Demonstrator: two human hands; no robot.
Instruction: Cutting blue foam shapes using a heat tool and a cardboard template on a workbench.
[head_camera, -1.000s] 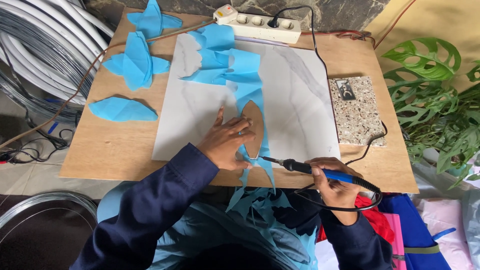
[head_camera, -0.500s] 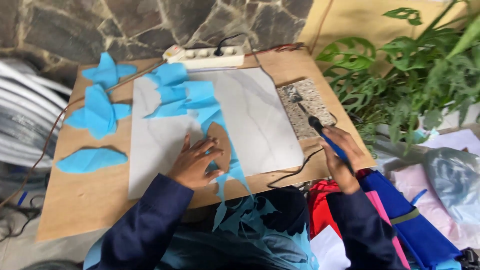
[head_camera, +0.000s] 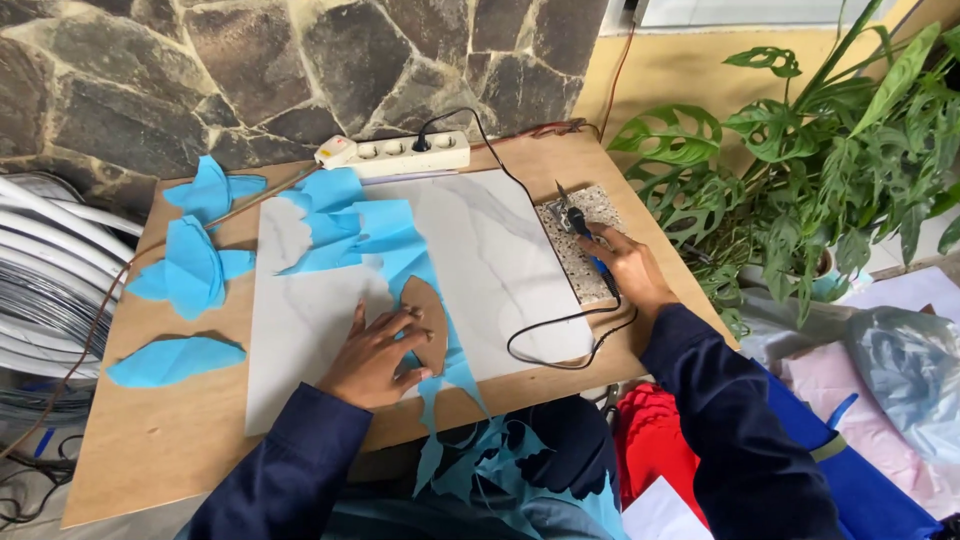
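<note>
My left hand (head_camera: 375, 352) presses flat on a brown leaf-shaped cardboard template (head_camera: 430, 322), which lies on a strip of blue fabric (head_camera: 400, 250) over a white marble-patterned tile (head_camera: 500, 260). My right hand (head_camera: 625, 270) grips a blue-handled soldering iron (head_camera: 583, 232) and rests its tip on a small speckled stone tile (head_camera: 580, 250) at the table's right edge. The iron's black cord (head_camera: 560, 335) loops over the white tile.
Cut blue fabric shapes (head_camera: 190, 265) lie on the wooden table (head_camera: 150, 440) at the left. A white power strip (head_camera: 395, 155) sits at the back by a stone wall. Leafy plants (head_camera: 830, 150) stand to the right; coiled white tubing (head_camera: 50, 290) is at the left.
My right hand has carried the soldering iron from the front edge near the template out to the speckled tile on the right. The left hand stayed on the template. The view tilted up.
</note>
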